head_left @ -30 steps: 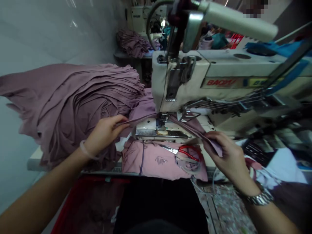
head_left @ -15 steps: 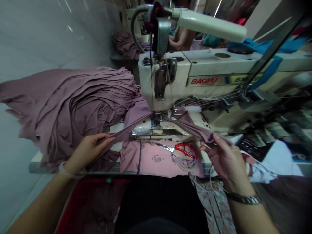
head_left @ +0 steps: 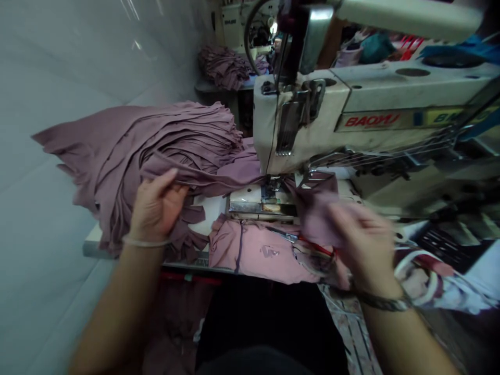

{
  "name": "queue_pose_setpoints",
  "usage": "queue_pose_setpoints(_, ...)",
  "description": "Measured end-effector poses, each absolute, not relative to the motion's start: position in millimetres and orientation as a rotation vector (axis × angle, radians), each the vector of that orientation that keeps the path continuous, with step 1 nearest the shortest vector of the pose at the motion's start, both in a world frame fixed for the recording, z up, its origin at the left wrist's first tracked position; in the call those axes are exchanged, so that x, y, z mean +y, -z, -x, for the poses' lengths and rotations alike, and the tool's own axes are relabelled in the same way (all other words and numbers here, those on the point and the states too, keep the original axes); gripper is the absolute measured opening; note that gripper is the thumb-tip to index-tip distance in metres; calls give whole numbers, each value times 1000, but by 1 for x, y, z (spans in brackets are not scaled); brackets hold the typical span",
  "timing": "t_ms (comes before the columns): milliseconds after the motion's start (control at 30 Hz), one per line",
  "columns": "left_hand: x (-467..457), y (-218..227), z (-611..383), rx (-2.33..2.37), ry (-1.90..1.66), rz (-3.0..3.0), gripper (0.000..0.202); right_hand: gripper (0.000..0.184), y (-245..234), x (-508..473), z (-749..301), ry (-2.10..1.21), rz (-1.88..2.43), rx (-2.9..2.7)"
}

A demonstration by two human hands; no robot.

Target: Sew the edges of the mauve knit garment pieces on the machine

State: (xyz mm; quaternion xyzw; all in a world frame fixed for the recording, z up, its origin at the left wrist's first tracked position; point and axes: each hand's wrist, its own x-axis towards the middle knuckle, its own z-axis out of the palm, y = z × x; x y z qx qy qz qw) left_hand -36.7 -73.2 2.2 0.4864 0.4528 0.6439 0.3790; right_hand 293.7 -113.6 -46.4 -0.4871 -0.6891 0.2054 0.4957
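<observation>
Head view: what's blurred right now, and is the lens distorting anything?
In the head view, the right hand is heavily motion-blurred, the left hand much sharper; the sewing machine looks stretched and tilted by the wide lens; the light is dim, with small glare spots on the wall.

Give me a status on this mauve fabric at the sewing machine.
Looks done: the large layered stack of mauve strips, though whether they are sewn cannot be told. In hand: the left hand grips a mauve strip running toward the presser foot; the blurred right hand is on fabric beyond that foot. Left: cannot be judged; another mauve bundle lies further back.
</observation>
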Motion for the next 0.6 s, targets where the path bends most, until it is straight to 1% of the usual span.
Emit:
queue_pose_setpoints(33,-69,1,19,1118,-1584,-1494,16,40,47,-109,-283,-489,1115,-1864)
queue_pose_setpoints(67,-67,7,2,1091,-1456,-1778,20,43,48,-105,-276,-404,1080,-2064)
queue_pose_setpoints(133,-67,24,-27,1039,-1170,-2210,24,47,49,-95,-271,-75,1071,-2402)
queue_pose_setpoints(200,-71,42,-43,1041,-922,-2634,31,49,48,-88,-278,329,1121,-2588)
queue_pose_setpoints(267,-76,53,-44,1074,-781,-2984,36,47,45,-84,-289,540,1126,-2630)
queue_pose_setpoints(367,-84,54,-37,1093,-801,-3156,32,35,42,-84,-298,604,1007,-2626)
queue_pose_setpoints(467,-91,45,-35,1129,-757,-3189,31,25,44,-86,-297,528,892,-2597)
queue_pose_setpoints(533,-93,40,-37,1206,-710,-3150,32,23,47,-86,-296,478,897,-2570)
queue_pose_setpoints(600,-94,39,-37,1264,-710,-3072,28,29,49,-87,-296,470,964,-2551)
